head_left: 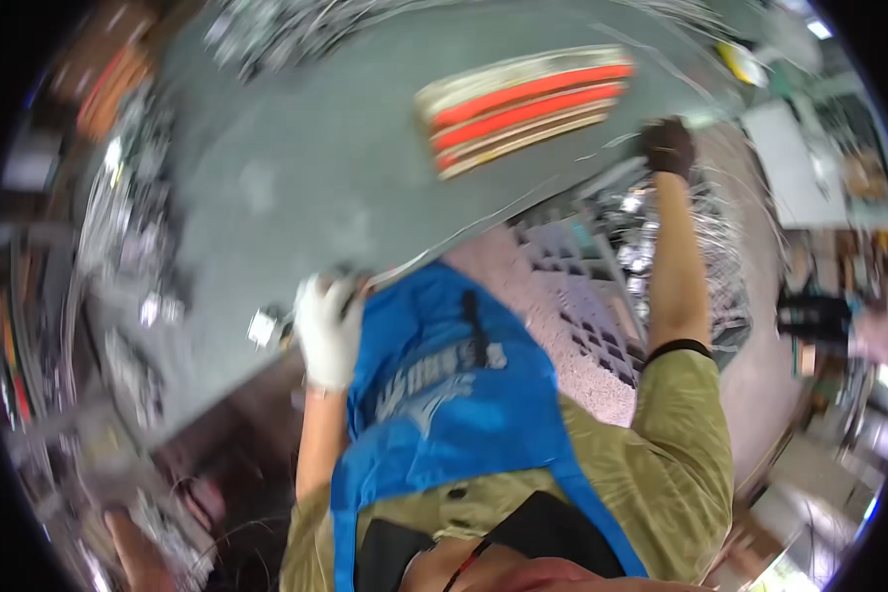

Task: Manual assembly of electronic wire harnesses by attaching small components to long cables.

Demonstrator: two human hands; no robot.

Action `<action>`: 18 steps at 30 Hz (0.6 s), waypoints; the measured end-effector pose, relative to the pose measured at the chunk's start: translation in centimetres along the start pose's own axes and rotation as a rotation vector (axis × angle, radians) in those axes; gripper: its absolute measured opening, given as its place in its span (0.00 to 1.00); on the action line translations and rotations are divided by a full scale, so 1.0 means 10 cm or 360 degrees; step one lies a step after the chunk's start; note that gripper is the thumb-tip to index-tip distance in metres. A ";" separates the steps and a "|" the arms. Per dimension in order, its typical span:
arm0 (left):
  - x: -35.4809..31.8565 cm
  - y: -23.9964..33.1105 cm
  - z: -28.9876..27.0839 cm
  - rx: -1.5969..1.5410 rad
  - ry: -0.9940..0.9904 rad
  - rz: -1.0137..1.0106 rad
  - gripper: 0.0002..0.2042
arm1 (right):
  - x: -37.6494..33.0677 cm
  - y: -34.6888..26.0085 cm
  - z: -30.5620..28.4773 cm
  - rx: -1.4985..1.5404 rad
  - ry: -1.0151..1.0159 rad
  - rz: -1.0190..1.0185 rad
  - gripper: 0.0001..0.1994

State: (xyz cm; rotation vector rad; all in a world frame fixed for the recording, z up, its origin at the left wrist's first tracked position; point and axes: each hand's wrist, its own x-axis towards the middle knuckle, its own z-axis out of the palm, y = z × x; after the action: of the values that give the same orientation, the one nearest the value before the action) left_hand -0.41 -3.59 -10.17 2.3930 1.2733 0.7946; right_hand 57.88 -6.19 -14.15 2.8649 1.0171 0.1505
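I'm seemingly gripping a wire (405, 267) in my left hand (328, 333), right hand (668, 146) well apart, grip unclear; one underway, heaps (296, 30) apparently waiting.

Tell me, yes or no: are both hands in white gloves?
No, the left hand wears a white glove, the right hand a dark one.

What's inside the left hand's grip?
A thin pale cable runs along the table edge to the white-gloved left hand; a small silvery piece shows on its other side. Whatever is inside the grip itself is covered.
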 end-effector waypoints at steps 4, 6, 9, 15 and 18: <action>-0.06 -0.01 0.03 0.0022 0.0059 -0.0016 0.09 | -0.07 0.03 -0.07 -0.0103 0.0190 -0.0178 0.18; -0.07 -0.01 0.03 0.0004 0.0041 -0.0057 0.09 | -0.14 0.00 -0.11 -0.0139 0.0156 -0.0239 0.19; -0.07 -0.02 0.01 -0.0036 0.0008 -0.0104 0.08 | -0.21 -0.06 -0.17 -0.0068 0.0214 -0.0158 0.20; -0.10 -0.01 0.02 0.0107 -0.0073 -0.0006 0.07 | -0.16 -0.03 -0.12 -0.0120 0.0196 -0.0167 0.21; -0.11 0.00 0.03 0.0129 -0.0067 -0.0020 0.07 | -0.10 0.04 -0.01 -0.0102 0.0275 -0.0155 0.22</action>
State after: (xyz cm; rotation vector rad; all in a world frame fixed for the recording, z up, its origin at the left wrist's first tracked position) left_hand -0.76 -4.53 -10.82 2.4489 1.3263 0.6982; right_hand 57.39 -7.14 -14.04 2.7765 1.1570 0.4213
